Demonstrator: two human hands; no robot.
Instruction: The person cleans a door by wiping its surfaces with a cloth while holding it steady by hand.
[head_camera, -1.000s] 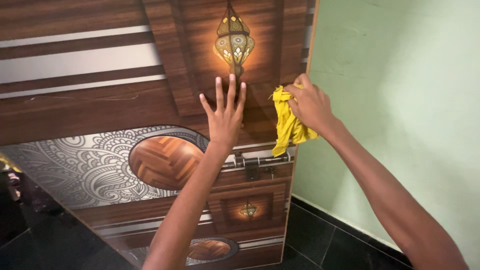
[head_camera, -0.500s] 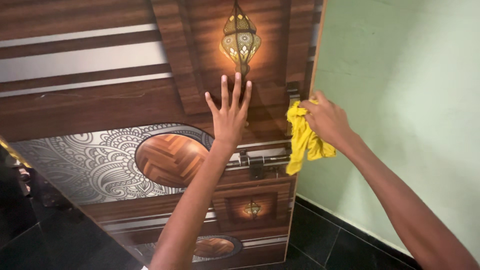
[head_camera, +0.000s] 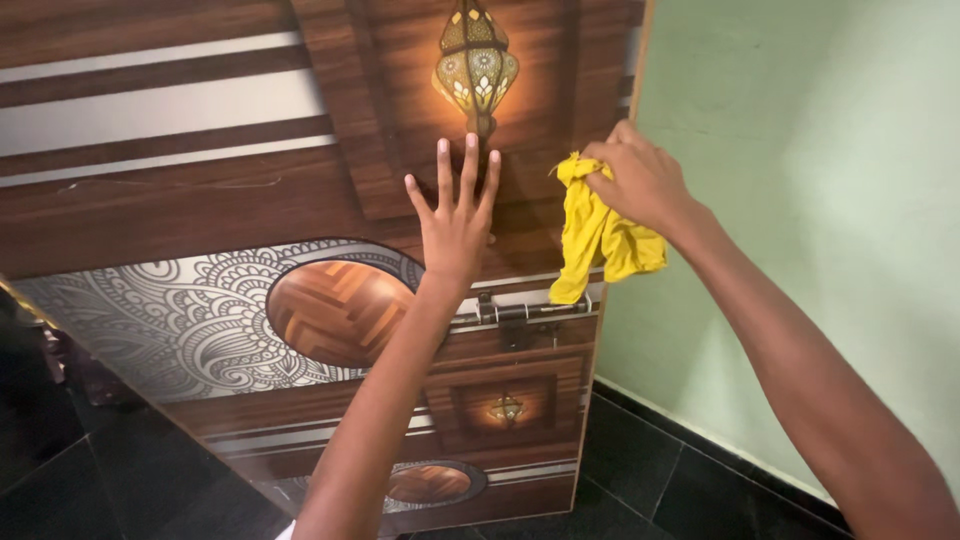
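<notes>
a left hand (head_camera: 455, 225) is pressing flat, fingers spread wide and holding nothing, against a printed wooden door (head_camera: 200, 200) below its lantern picture (head_camera: 475, 65) — the right hand (head_camera: 640, 180) is bunching a yellow cloth (head_camera: 595, 240) in closed fingers near the door's right edge, just above the metal latch (head_camera: 530, 312), beside a green wall (head_camera: 800, 200).

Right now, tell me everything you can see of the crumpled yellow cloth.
The crumpled yellow cloth looks like soft, thin fabric, bunched and wrinkled. The right hand grips its upper part and presses it against the wood-patterned door panel near the panel's right edge. Its loose lower end hangs down to the metal latch.
</notes>
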